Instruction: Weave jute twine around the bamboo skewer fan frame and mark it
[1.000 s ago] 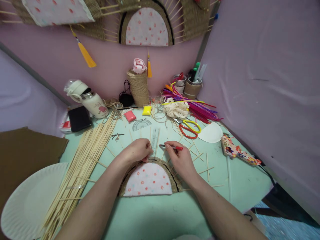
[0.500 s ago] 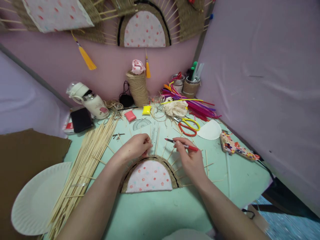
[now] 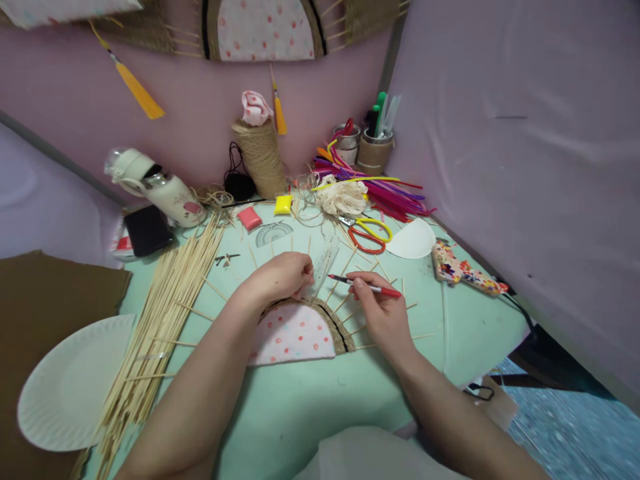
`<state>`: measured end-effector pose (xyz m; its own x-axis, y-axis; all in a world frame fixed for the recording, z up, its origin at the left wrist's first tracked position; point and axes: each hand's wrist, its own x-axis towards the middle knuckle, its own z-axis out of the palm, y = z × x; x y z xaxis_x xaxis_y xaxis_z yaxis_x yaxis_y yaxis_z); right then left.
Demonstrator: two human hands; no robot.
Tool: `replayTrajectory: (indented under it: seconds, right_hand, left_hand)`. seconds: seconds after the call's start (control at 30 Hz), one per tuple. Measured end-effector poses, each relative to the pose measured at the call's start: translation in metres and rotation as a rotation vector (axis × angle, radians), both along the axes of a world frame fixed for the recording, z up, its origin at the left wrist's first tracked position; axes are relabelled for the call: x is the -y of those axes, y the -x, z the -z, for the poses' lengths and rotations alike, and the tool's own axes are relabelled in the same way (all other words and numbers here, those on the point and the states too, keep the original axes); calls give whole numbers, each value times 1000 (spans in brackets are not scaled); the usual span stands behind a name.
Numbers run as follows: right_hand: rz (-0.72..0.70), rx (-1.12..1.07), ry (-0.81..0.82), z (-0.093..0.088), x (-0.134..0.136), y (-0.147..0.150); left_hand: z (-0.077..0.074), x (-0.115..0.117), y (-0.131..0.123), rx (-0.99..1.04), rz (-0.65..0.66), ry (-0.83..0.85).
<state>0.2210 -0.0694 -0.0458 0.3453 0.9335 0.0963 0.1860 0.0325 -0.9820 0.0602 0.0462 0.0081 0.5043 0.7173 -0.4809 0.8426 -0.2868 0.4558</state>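
Note:
My left hand (image 3: pixel 290 273) pinches the lower end of a clear ruler (image 3: pixel 327 257), which lies slanted along the thin sticks. Below it is a half-round craft piece (image 3: pixel 295 333), with white cloth dotted in red and a twine border with a black line. Thin wooden sticks (image 3: pixel 343 303) fan out from its curved edge; my left hand and forearm hide part of its left side. In my right hand (image 3: pixel 383 313) is a red pen (image 3: pixel 385 291), held in a writing grip. Its tip points left toward the ruler and stays apart from it.
A bundle of sticks (image 3: pixel 165 320) and a paper plate (image 3: pixel 70 387) lie left. Behind are a bottle (image 3: pixel 170 197), a twine spool (image 3: pixel 260 157), a protractor (image 3: pixel 273 233), scissors (image 3: pixel 367 239) and pipe cleaners (image 3: pixel 395 197). A floral glue gun (image 3: pixel 465 273) lies right.
The ruler has turned from nearly upright to leaning right, with my left hand moving along with it. My right hand still holds the pen. The camera view has shifted.

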Motion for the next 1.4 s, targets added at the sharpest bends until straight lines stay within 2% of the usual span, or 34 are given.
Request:
replayTrajectory:
  seconds: [0.27, 0.5, 0.67, 0.8, 0.97, 1.1, 1.4]
  right_hand:
    - [-24, -24, 18, -2, 0, 0]
    - [-27, 2, 42, -4, 0, 0]
    - [-31, 2, 49, -2, 0, -1]
    - [-43, 11, 50, -2, 0, 0]
    - [-157, 52, 42, -4, 2, 2]
    - [-246, 103, 31, -5, 5, 4]
    - [-256, 127, 16, -5, 4, 4]
  left_hand:
    - [3, 2, 1, 3, 3, 31]
    - [6, 1, 0, -22, -52, 67]
    - [11, 0, 3, -12, -29, 51]
    - [9, 0, 2, -23, 7, -1]
    - [5, 1, 0, -37, 5, -5]
    - [8, 1, 0, -39, 6, 4]
    - [13, -1, 0, -71, -13, 10]
